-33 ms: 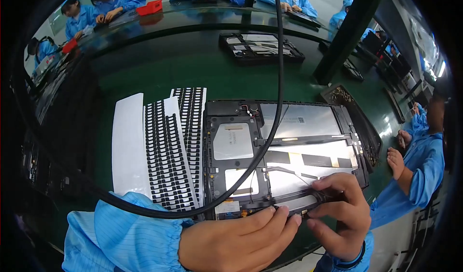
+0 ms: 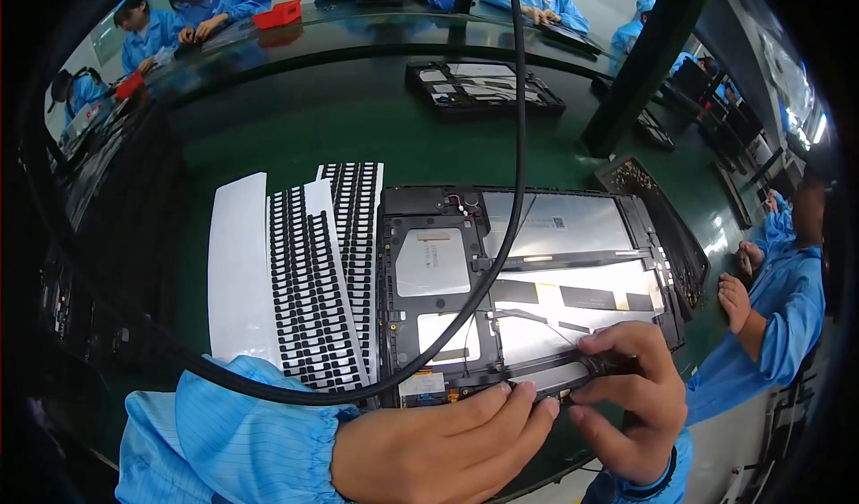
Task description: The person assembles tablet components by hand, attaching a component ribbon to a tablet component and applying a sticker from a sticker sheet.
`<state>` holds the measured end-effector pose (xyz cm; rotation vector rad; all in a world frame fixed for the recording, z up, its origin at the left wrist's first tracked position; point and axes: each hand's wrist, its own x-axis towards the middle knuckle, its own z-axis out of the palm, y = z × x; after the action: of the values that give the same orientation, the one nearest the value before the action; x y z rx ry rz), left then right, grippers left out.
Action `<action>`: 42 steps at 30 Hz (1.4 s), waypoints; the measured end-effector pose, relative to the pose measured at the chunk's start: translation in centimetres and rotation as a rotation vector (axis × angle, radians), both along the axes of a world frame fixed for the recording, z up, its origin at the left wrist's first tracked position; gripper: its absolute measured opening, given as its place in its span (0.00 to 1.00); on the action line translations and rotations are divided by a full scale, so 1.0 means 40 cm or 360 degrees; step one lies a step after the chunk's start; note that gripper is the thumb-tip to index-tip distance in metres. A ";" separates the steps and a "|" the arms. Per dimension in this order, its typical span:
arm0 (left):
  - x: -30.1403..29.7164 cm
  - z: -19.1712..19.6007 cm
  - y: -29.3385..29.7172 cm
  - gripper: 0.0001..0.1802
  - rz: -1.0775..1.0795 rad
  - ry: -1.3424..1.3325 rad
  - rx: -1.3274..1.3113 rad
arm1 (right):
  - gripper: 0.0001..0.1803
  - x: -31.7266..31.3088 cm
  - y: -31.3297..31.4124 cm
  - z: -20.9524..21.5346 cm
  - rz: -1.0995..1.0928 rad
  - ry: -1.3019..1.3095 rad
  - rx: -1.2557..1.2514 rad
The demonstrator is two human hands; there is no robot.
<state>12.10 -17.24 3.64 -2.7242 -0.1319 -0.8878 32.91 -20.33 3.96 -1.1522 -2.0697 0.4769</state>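
An opened electronic device (image 2: 432, 267) lies before me, its black frame holding flat silver battery-like packs and thin cables. Across its near edge reaches my left hand (image 2: 438, 446), fingers pressed together and fingertips on the frame; whatever they may pinch is hidden. My right hand (image 2: 635, 397) curls at the near right corner, with its index finger on the device and its thumb and middle fingertip close together. Any small part between those fingertips is too small to make out. Left of the device are white sheets (image 2: 240, 267) and strips of small black stickers (image 2: 304, 280).
A thick black cable (image 2: 358, 388) loops across the view, over the device. Beyond stands another opened device (image 2: 483, 88), and a dark tray (image 2: 667, 227) adjoins the right side. A dark green post (image 2: 649, 66) rises behind. Co-workers in blue sit opposite; one person (image 2: 774, 307) is at right.
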 end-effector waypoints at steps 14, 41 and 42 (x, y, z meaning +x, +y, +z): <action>0.021 -0.077 -0.034 0.16 0.0205 -0.0115 -0.0258 | 0.08 -0.078 -0.012 0.018 -0.0170 -0.0466 0.0530; -0.227 -0.136 -0.126 0.23 0.0548 0.0128 -0.1183 | 0.08 -0.319 -0.106 -0.175 -0.0216 -0.0103 0.0041; -0.227 -0.141 -0.119 0.23 0.0552 0.0136 -0.1190 | 0.09 -0.318 -0.101 -0.179 -0.0182 -0.0055 0.0076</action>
<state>3.03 -22.01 -2.01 -3.2214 -1.0765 -0.7104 20.17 -24.38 -3.19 -1.2502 -2.0206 0.3531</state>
